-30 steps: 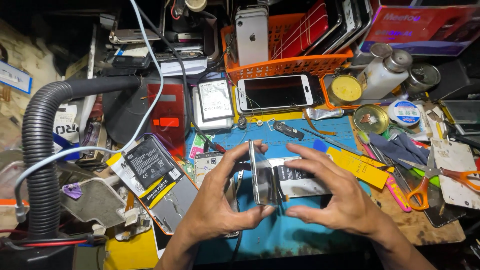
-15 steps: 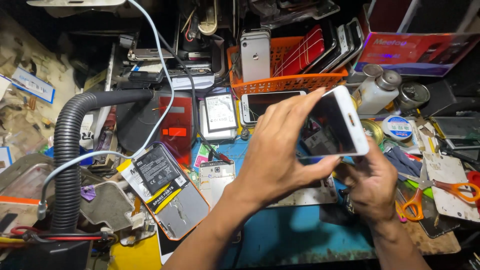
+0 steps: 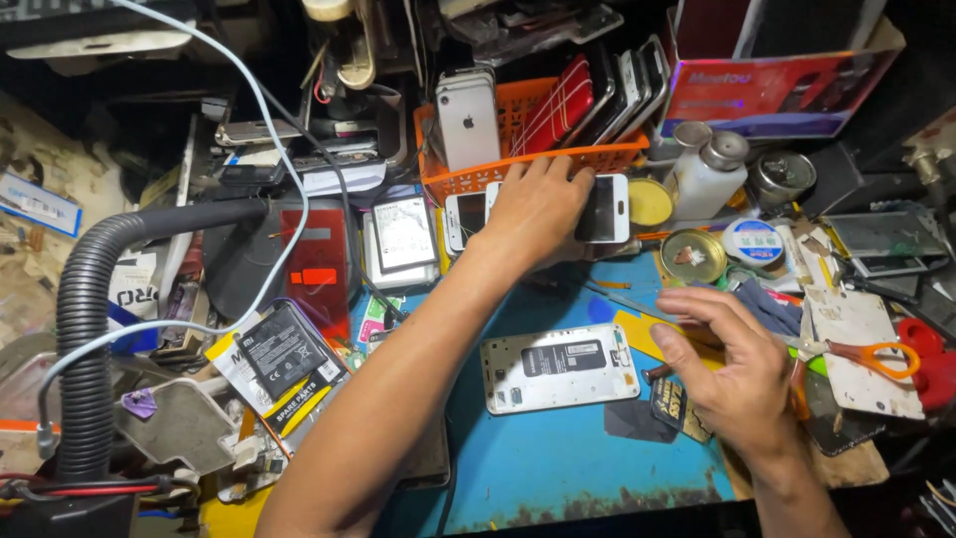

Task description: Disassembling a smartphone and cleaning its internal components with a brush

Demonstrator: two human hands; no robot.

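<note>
Fingers of left hand (image 3: 538, 204) grip a white phone (image 3: 607, 209) at upper centre; right hand (image 3: 742, 374) hovers open, lower right.

A blue workbench (image 3: 558, 448) carries a white phone frame (image 3: 559, 368) at its middle, orange-handled scissors (image 3: 864, 357) to the right, a battery pack (image 3: 286, 351) and an orange basket (image 3: 528, 164) behind.
</note>
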